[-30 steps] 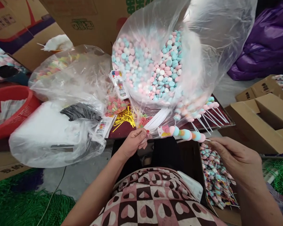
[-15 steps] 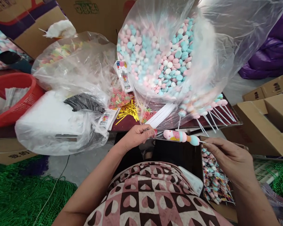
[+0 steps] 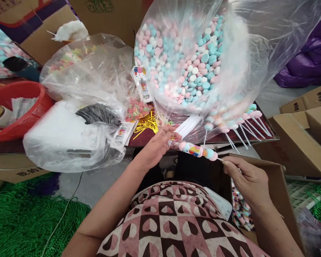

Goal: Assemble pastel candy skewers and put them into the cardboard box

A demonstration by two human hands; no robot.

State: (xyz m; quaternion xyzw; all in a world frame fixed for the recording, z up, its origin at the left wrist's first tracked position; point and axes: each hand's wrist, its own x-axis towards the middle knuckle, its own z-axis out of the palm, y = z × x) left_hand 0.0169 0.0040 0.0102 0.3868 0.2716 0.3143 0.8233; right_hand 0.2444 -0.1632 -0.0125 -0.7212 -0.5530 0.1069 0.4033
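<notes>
My right hand (image 3: 246, 178) pinches the white stick of a marshmallow skewer (image 3: 198, 151), which lies nearly level between my hands in a clear printed sleeve. My left hand (image 3: 157, 146) is at the sleeve's left end, fingers partly stretched over it near the table edge. Behind them a big clear bag of pink, blue and white marshmallows (image 3: 187, 67) stands on the dark red table (image 3: 144, 137). Several finished skewers (image 3: 238, 121) lie at the bag's foot. White sticks (image 3: 188, 125) and gold twist ties (image 3: 146, 125) lie just beyond my left hand.
A red basket (image 3: 18, 107) sits at the left, beside plastic bags (image 3: 77, 107) of sweets and wrappers. Cardboard boxes (image 3: 302, 139) stand at the right; one below my right hand holds wrapped skewers (image 3: 240, 210). Green netting (image 3: 21, 217) lies on the floor at lower left.
The skewer has slid further left into its sleeve. My right hand moved left and down along the stick, and my left hand's fingers loosened from a pinch and shifted up toward the table.
</notes>
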